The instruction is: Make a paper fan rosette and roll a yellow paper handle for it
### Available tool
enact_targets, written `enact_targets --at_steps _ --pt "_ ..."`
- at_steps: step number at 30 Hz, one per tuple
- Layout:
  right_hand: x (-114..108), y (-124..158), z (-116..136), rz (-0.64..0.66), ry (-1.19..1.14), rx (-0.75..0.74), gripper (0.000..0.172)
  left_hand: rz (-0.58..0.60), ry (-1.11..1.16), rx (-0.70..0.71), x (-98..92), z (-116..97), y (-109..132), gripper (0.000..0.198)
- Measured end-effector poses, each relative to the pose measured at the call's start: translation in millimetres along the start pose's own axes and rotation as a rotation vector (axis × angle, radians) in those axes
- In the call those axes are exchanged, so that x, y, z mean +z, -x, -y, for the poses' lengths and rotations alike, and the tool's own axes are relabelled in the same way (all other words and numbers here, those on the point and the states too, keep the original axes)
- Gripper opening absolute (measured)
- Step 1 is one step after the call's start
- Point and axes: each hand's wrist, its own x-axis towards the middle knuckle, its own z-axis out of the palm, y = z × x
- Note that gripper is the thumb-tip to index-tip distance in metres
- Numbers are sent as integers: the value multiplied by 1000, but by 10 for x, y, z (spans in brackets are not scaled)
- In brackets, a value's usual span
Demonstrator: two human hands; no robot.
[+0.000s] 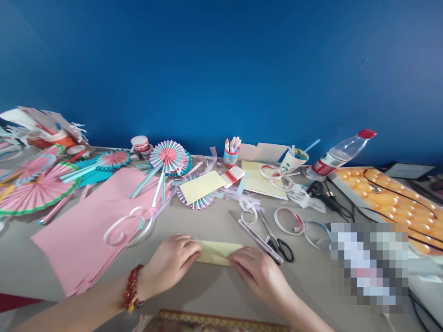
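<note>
A folded strip of pale yellow paper (217, 251) lies on the grey table near the front edge. My left hand (170, 262), with a red bead bracelet at the wrist, presses down on the strip's left end with bent fingers. My right hand (260, 272) presses its fingers on the strip's right end. Both hands hold the paper flat against the table. Black-handled scissors (273, 240) lie just right of the strip, beside my right hand.
Pink paper sheets (83, 230) lie at left with curled white strips. Pleated paper fans (168, 157) and more fans at far left. A pen cup (230, 155), paper cup (293, 160), tilted plastic bottle (341, 154), tape rings (289, 220), an orange patterned box (391, 198).
</note>
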Motion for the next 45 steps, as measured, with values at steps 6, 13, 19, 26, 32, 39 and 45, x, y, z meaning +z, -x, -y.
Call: enact_targets --at_steps 6,13,19,26,32,39,45 --pt "45 -150 -67 -29 31 90 26 -42 37 -93 57 124 -44 13" --pt "46 -253 -62 49 61 156 22 -78 -282 231 -36 -203 64 33" --pt "76 -266 -94 17 90 146 18 163 -274 280 228 -326 173 87" --pt "119 -259 -145 -22 125 123 18 197 -227 217 308 -268 191 92" --pt "163 -244 -151 -65 121 85 18 196 -196 216 292 -269 167 93" --pt "182 -243 -144 -134 164 6 18 196 -208 206 270 -277 162 91" --pt "150 -295 -156 -95 133 36 18 220 -207 193 266 -276 156 91"
